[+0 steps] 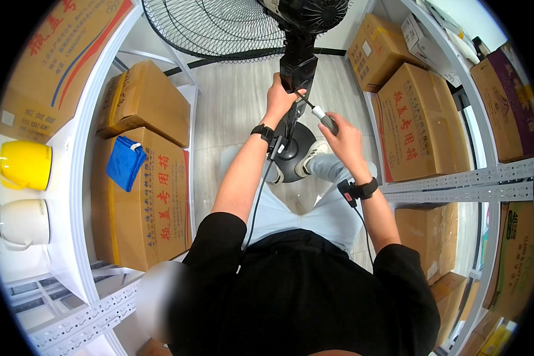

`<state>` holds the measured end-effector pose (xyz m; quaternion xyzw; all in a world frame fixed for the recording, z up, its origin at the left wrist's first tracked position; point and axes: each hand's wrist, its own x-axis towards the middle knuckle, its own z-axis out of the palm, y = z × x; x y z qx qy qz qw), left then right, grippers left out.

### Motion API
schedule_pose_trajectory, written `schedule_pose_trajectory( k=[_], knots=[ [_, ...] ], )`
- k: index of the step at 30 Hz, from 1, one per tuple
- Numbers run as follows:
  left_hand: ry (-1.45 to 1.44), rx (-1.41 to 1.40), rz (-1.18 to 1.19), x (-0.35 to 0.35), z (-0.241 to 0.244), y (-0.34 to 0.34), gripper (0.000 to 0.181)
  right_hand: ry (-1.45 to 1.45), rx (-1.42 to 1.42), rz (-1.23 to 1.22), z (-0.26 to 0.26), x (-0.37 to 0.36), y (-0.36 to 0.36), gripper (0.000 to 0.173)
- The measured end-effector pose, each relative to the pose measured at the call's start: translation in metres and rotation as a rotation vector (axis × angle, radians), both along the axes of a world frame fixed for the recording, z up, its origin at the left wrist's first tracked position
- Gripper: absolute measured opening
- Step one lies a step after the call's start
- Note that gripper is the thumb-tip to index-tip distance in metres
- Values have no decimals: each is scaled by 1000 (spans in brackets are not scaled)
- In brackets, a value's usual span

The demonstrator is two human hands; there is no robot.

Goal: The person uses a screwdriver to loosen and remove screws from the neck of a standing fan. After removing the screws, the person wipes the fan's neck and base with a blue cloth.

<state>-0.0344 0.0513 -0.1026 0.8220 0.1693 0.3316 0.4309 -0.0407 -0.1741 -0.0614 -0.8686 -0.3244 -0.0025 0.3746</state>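
A black pedestal fan stands upright before me, its round base (289, 153) on the floor between my feet. My left hand (279, 99) is wrapped around the fan's dark column (299, 73), thumb across its front. In my right hand (346, 139) is a screwdriver (325, 119) with a grey and white handle. Its shaft slants up and left to the column beside my left thumb; what the tip touches is too small to tell. Above the hands are the black motor housing (325, 15) and the wire fan guard (222, 31).
Metal shelving (454, 182) hems both sides, holding cardboard boxes (420, 122). On the left, a folded blue cloth (125, 163) lies on a box, near a yellow kettle-shaped pot (26, 165) and a white one (26, 222). Cables (256, 209) run from both wrist straps.
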Motion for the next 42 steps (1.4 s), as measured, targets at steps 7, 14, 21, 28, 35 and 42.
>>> schedule_pose_trajectory(
  k=[7, 14, 21, 28, 35, 42],
  knots=[
    [25, -36, -3, 1, 2, 0, 67, 1354, 553, 156, -4, 36, -8, 29],
    [-2, -19, -3, -1, 2, -1, 67, 15, 61, 110, 0, 10, -5, 33],
    [9, -11, 18, 1, 1, -1, 65, 350, 157, 52, 2, 12, -1, 34],
    [26, -28, 9, 1, 1, -1, 64, 1106, 416, 128, 3, 28, -6, 35],
    [10, -17, 13, 1, 0, 0, 64, -448, -121, -20, -4, 3, 3, 32],
    [8, -24, 28, 2, -1, -1, 65, 927, 298, 104, 7, 27, 1, 38]
  ],
)
